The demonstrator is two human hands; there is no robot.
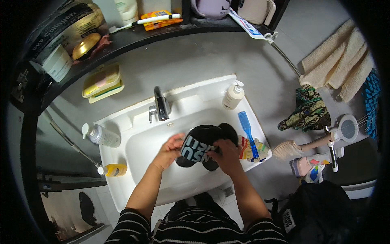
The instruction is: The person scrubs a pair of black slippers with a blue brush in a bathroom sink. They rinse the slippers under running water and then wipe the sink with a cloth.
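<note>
Over the basin of a white sink (134,134) I hold a black cap (205,142) with pale lettering on its front. My left hand (168,151) grips the cap's left side with the fingers curled on it. My right hand (227,156) clasps its right side near the brim. The cap hangs just below the chrome tap (161,106). No water can be seen running.
On the sink rim stand a white pump bottle (232,96), a clear spray bottle (102,136), a yellow bottle (113,170) and a blue brush (248,134) on a colourful cloth. A shelf (134,34) with jars runs behind. Towels (341,61) hang at right.
</note>
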